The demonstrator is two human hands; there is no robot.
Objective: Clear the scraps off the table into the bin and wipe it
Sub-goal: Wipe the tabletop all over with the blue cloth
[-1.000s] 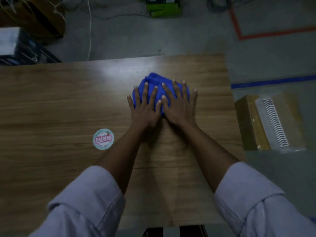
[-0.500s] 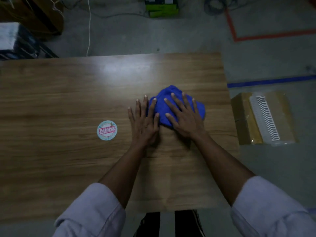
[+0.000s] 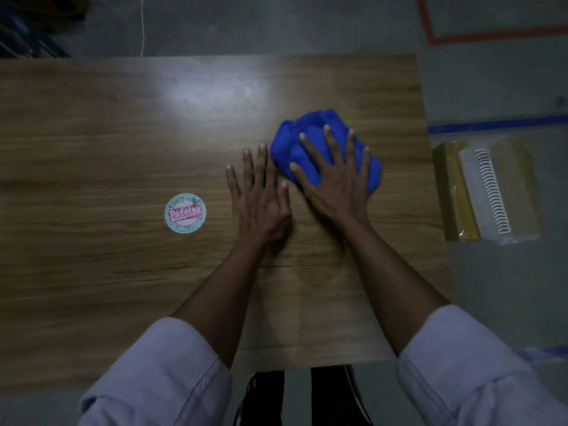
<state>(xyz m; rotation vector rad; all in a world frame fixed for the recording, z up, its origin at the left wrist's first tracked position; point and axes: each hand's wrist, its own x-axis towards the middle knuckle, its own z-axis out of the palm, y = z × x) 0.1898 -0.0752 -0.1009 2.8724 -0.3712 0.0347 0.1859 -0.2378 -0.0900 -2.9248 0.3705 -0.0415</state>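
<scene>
At about 1 o'clock on the wooden counter (image 3: pixel 123 133), your right hand (image 3: pixel 335 186) lies flat on top of the bunched blue cloth (image 3: pixel 310 123). Its fingers are straight and spread, pressing down on the cloth rather than gripping it. Your left hand (image 3: pixel 259 201) rests palm down on the bare wood at the cloth's 9 o'clock side. Its fingers are straight and it holds nothing. It lies just beside the cloth, but you cannot tell whether it touches it.

At 9 o'clock from your left hand, and apart from it, a round pale sticker (image 3: pixel 185 213) lies flat on the counter. Pink lettering across it appears to read "Patelsa".

Off the counter's right edge, at 3 o'clock, a clear-wrapped pack (image 3: pixel 516 179) sits on the grey floor. It holds yellow-brown sheets and a white binding comb (image 3: pixel 488 192). A blue tape line (image 3: pixel 498 126) runs along the floor beyond the pack, and red tape (image 3: pixel 479 38) marks the floor at 1 o'clock.
</scene>
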